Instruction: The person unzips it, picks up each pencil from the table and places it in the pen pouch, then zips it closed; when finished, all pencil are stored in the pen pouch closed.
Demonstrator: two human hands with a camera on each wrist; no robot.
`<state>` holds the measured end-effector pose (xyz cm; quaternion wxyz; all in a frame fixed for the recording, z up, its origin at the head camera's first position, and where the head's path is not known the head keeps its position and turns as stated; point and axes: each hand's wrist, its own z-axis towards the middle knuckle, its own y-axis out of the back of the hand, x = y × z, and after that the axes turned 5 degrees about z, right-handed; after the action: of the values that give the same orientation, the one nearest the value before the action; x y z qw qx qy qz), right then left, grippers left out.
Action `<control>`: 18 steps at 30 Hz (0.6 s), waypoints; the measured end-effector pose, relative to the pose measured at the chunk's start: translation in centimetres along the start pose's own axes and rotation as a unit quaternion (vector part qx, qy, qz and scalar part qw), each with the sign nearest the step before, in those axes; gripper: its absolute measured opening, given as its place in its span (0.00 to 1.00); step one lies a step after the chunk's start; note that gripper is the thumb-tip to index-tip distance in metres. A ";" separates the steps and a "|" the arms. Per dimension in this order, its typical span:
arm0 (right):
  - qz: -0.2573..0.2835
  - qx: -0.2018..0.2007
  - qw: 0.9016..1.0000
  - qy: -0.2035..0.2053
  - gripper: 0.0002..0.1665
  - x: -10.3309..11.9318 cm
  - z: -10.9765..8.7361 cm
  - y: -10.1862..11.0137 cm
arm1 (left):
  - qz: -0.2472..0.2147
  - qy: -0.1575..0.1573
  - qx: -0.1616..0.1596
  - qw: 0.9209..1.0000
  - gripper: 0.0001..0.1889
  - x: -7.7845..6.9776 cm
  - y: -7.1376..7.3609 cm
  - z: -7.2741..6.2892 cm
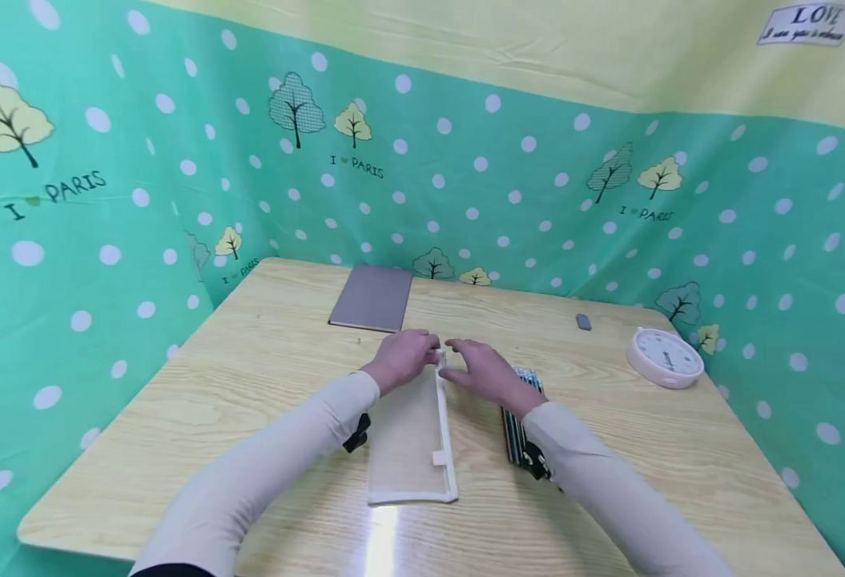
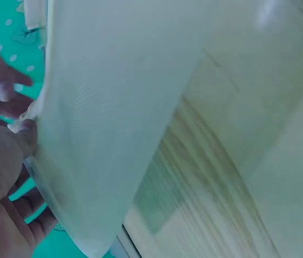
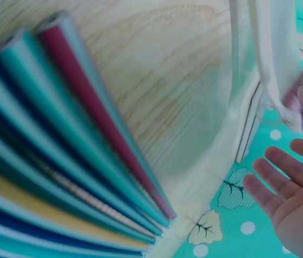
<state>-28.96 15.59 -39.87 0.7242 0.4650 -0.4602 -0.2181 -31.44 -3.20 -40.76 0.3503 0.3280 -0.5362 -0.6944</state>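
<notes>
A flat, see-through whitish zip pouch [image 1: 404,449] lies lengthwise on the table, with a white band [image 1: 445,433] along its right edge and a small white tab [image 1: 440,457] near the close end. My left hand [image 1: 406,354] pinches its far right corner between thumb and fingers; the left wrist view shows the sheet [image 2: 108,107] lifted there. Just right of that corner is my right hand [image 1: 487,370], thumb and fingers spread apart. Its fingers [image 3: 280,172] appear extended in the right wrist view. Several coloured pencils [image 3: 87,107] lie side by side beneath the right wrist, partly hidden in the head view.
A dark grey notebook [image 1: 372,296] lies at the back of the table [image 1: 249,361]. Toward the right are a small grey block [image 1: 584,321] and a round white clock [image 1: 665,358]. A green patterned curtain [image 1: 465,184] hangs behind the far edge.
</notes>
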 end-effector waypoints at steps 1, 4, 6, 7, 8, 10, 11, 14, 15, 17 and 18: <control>0.002 0.002 1.000 0.001 0.33 0.2 0.1 -0.2 | -0.005 -0.002 -0.005 1.000 0.10 0.0 0.1 -0.1; 0.016 -0.014 1.000 0.009 0.26 0.5 0.4 -0.6 | -0.012 -0.007 -0.018 1.000 0.09 -0.2 0.3 -0.2; 0.030 -0.034 0.999 0.014 0.21 0.4 0.5 -0.9 | -0.016 -0.008 -0.024 1.000 0.09 -0.3 0.3 -0.3; 0.034 -0.043 0.998 0.017 0.19 0.4 0.5 -1.1 | -0.019 -0.007 -0.025 0.999 0.09 -0.3 0.3 -0.3; 0.042 -0.052 0.998 0.017 0.17 0.5 0.4 -1.1 | -0.024 -0.006 -0.027 0.999 0.09 -0.4 0.3 -0.4; 0.056 -0.068 0.996 0.016 0.15 0.4 0.3 -1.2 | -0.032 -0.005 -0.031 0.999 0.09 -0.4 0.4 -0.4; 0.064 -0.076 0.995 0.013 0.15 0.4 0.3 -1.3 | -0.037 -0.004 -0.033 0.999 0.10 -0.3 0.4 -0.3; 0.094 -0.112 0.989 0.008 0.13 0.2 0.3 -1.5 | -0.043 0.000 -0.032 0.999 0.10 -0.1 0.5 -0.2; 0.105 -0.125 0.987 0.007 0.12 0.1 0.3 -1.5 | -0.041 0.000 -0.030 0.999 0.10 0.0 0.5 -0.2; 0.120 -0.155 0.981 0.013 0.08 -0.1 0.2 -1.7 | -0.041 0.001 -0.025 0.999 0.10 0.1 0.6 -0.2; 0.124 -0.168 0.978 0.020 0.06 -0.2 0.2 -1.8 | -0.042 0.001 -0.021 0.999 0.10 0.2 0.7 -0.2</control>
<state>-29.01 14.77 -41.49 0.8226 0.2800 -0.4562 -0.1917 -31.28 -3.58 -40.16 0.3284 0.3438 -0.5070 -0.7189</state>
